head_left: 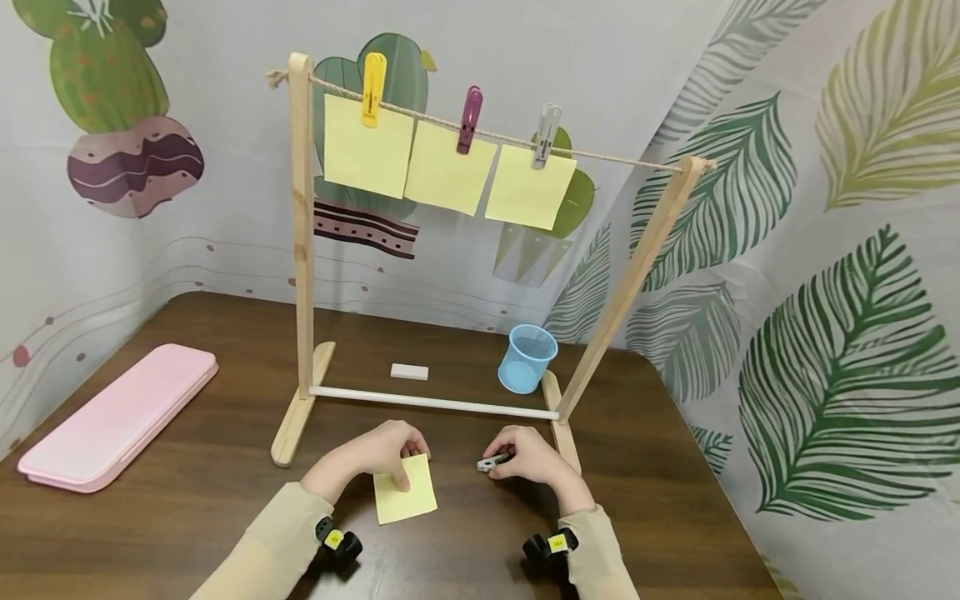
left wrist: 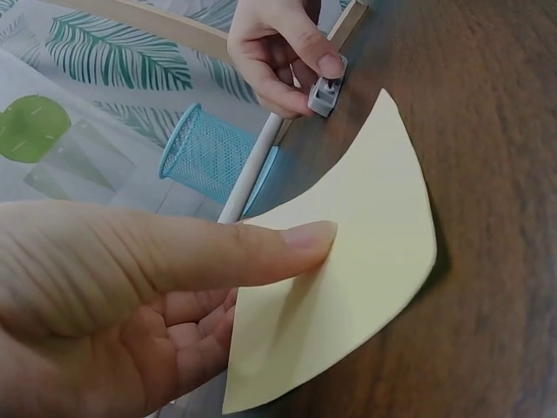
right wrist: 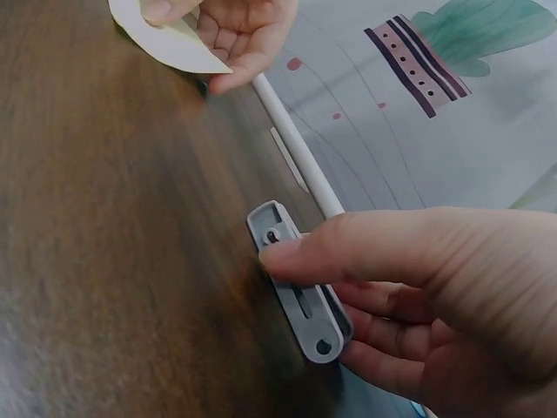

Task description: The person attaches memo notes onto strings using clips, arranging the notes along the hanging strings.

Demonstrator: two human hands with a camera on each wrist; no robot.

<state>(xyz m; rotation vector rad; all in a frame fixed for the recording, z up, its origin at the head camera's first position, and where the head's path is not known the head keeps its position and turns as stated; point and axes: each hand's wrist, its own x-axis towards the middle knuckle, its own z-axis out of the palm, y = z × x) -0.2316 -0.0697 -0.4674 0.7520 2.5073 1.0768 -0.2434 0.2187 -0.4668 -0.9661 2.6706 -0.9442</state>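
Between thumb and fingers my left hand (head_left: 390, 457) pinches a yellow sticky note (head_left: 411, 498), which bows in the left wrist view. A grey clothespin (right wrist: 300, 287) is pinched in my right hand (head_left: 528, 457), close over the table on the right. Above both hands a rope (head_left: 600, 156) runs across a wooden stand (head_left: 302, 233). Three yellow notes hang from it: one under a yellow clothespin (head_left: 373, 90), one under a purple clothespin (head_left: 469, 121), one under a clear grey clothespin (head_left: 547, 137).
A light-blue mesh cup (head_left: 528, 360) stands by the stand's right foot. Behind the white crossbar (head_left: 435, 403) lies a small white block (head_left: 409, 372). On the left of the brown table (head_left: 225, 533) is a pink case (head_left: 120, 417). A patterned curtain (head_left: 225, 50) hangs behind.
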